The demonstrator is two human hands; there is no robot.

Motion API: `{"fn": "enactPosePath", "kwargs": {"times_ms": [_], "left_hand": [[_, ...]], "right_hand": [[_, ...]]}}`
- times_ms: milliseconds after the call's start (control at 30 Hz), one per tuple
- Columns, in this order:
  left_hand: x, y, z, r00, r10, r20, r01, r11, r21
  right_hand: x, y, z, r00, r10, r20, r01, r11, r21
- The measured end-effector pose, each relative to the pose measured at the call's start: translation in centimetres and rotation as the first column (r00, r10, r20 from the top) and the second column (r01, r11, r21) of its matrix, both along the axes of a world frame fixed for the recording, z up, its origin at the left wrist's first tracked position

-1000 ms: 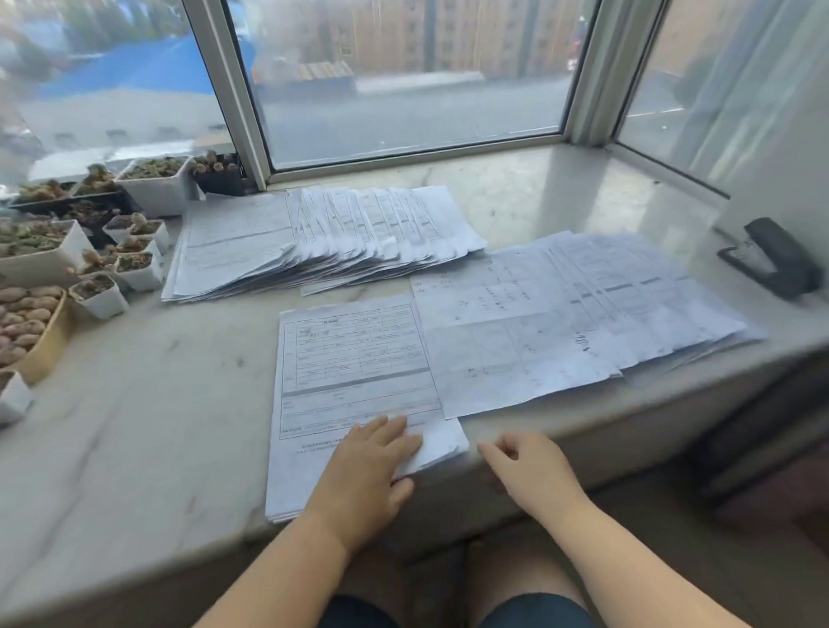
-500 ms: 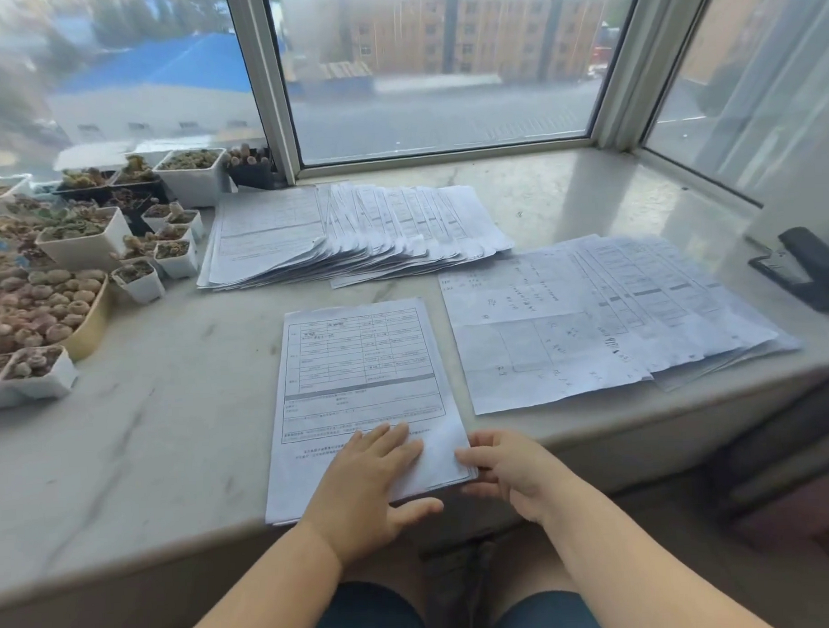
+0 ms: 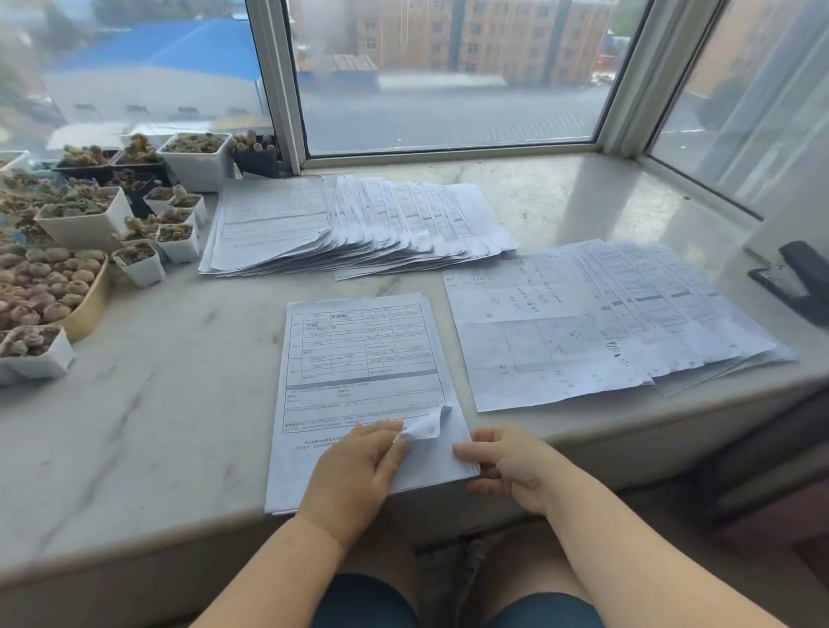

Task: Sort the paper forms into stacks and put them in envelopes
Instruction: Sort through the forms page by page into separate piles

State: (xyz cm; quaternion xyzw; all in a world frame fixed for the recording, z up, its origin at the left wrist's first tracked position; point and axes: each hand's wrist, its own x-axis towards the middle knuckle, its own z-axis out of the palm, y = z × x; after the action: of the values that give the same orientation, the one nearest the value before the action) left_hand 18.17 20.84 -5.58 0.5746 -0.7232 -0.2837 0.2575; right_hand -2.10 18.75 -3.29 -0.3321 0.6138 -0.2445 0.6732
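Three groups of paper forms lay on the marble desk (image 3: 125,418): a near stack (image 3: 358,362) in front of the person, a fanned pile (image 3: 353,222) by the window, and a spread of sheets (image 3: 615,321) to the right. The left hand (image 3: 357,471) rested on the near stack's lower part, its fingers curling up the top sheet's bottom corner, though whether they pinched it could not be told. The right hand (image 3: 507,465) gripped the stack's lower right corner, thumb on top and fingers hidden beneath the edge. Print on every form was too small to read. Small pots of succulents (image 3: 85,222) crowded the left, partly cut off. A black stapler (image 3: 806,281) sat at the right edge, also cropped.
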Motion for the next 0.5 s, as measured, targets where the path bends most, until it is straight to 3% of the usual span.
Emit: {"fn": "enactPosePath", "kwargs": {"times_ms": [167,333,500], "left_hand": [[-0.5,0.2,-0.6,0.997,0.074,-0.029,-0.076,0.996,-0.043],[-0.1,0.2,-0.8,1.0,0.005,0.023,-0.004,0.999,-0.035],[0.1,0.0,-0.8,0.996,0.06,-0.067,-0.062,0.998,-0.024]], "right_hand": [[0.4,-0.1,-0.1,0.999,-0.026,-0.02,0.026,1.0,-0.004],[1.2,-0.2,0.1,0.995,-0.056,-0.077,0.053,0.998,-0.043],[0.6,-0.3,0.3,0.999,-0.021,-0.038,0.021,1.0,-0.006]]}}
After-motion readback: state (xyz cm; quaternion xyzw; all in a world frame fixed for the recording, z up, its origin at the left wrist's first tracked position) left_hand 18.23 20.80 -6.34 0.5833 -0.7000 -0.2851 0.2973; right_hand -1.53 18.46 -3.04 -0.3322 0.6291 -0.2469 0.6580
